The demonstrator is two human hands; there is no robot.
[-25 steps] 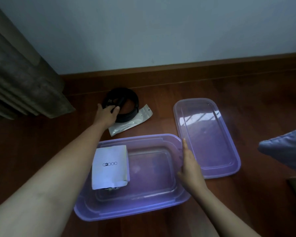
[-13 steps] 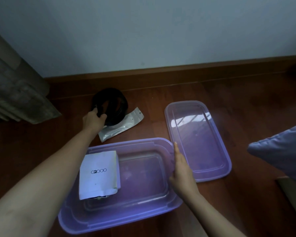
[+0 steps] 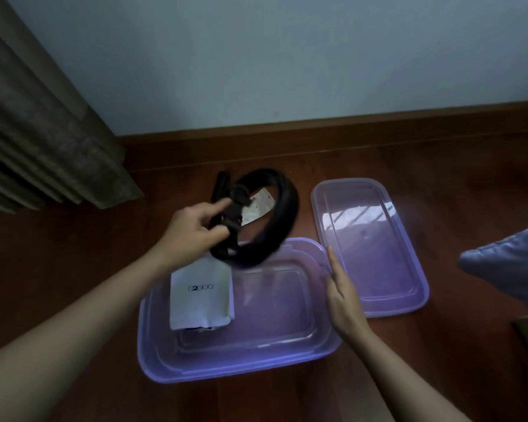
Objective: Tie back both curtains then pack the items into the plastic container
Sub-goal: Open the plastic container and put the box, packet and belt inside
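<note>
Container (image 3: pixel 235 357), purple translucent plastic and lidless, sits low in the centre of the frame on the wooden floor (image 3: pixel 73 254), with a white packet (image 3: pixel 200 295) lying flat against its left inner side and the remaining interior bare; its matching lid (image 3: pixel 369 248) lies separately just to the right, near the rim. Coiled black belt (image 3: pixel 256 217), blurred, hangs above the container's far left corner, pinched at the buckle by the left hand (image 3: pixel 192 229), while a clear pouch (image 3: pixel 256 207) shows through the coil on the floor behind. The right hand (image 3: pixel 342 296) lies flat, fingers straight and together, against the container's right rim, gripping nothing.
</note>
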